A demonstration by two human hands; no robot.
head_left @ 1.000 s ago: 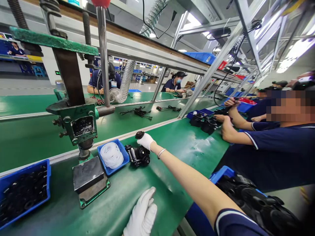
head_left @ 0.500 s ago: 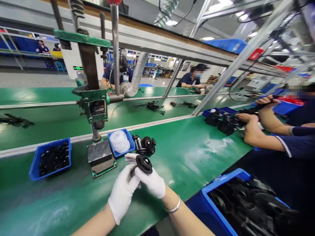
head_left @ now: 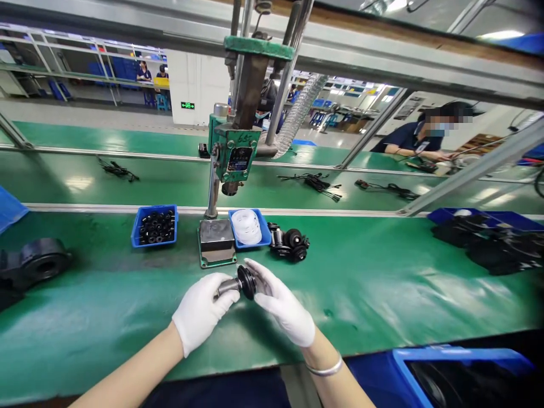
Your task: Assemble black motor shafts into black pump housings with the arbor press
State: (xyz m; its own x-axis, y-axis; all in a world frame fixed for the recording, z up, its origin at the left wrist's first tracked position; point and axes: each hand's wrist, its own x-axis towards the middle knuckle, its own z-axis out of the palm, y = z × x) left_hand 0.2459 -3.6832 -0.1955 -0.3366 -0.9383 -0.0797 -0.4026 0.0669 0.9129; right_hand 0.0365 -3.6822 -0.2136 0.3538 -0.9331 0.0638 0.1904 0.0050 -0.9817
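Both my hands wear white gloves and meet over the green bench. My left hand (head_left: pixel 199 311) grips the metal shaft end of a small black round part (head_left: pixel 244 281). My right hand (head_left: pixel 283 309) holds the same part from the right, fingers spread behind its black disc. Just beyond them stands a green hand press (head_left: pixel 232 153) with a grey base block (head_left: pixel 216 238). To the right of the block sits a small blue tray of white rings (head_left: pixel 249 226), and beside that a cluster of black parts (head_left: pixel 291 243).
A blue tray of black rings (head_left: pixel 155 225) lies left of the press. A large black housing (head_left: pixel 36 260) rests at far left. More black parts (head_left: pixel 488 243) sit at far right, a blue bin (head_left: pixel 463 374) at bottom right. A person (head_left: pixel 419 139) works across the belt.
My right hand brought a black part back from the cluster toward me; my left hand rose from the bench and took hold of it. The view swung left, away from the neighbouring worker.
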